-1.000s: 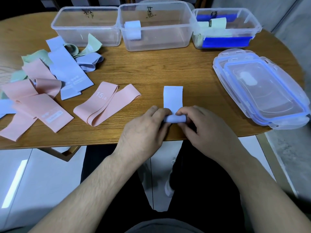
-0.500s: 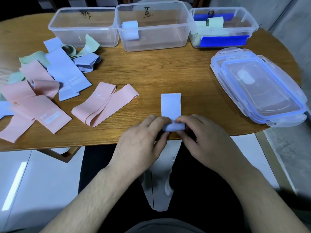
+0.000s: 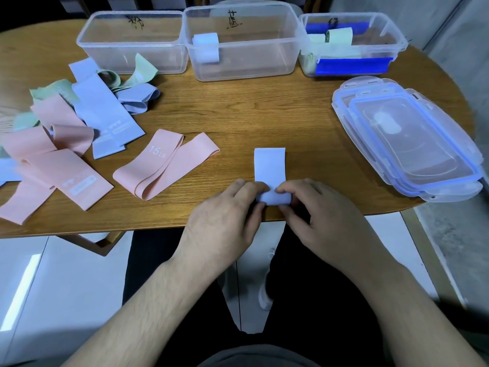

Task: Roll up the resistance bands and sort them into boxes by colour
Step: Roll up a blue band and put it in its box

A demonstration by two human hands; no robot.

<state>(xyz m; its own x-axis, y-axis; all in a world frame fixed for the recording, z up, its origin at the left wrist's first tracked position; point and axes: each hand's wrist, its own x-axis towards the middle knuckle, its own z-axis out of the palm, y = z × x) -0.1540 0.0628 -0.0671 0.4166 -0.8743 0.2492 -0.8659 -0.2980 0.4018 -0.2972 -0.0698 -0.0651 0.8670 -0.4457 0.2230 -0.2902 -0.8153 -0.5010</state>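
Pinching the rolled end of the blue band (image 3: 272,198) at the counter (image 3: 264,107) edge, your left hand (image 3: 225,210) and right hand (image 3: 315,210) have its flat tail running straight away from you toward the middle box (image 3: 242,67)

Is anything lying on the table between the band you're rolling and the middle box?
No. In the head view, only bare wooden table shows between the blue band and the middle box. The pink band lies off to the left.
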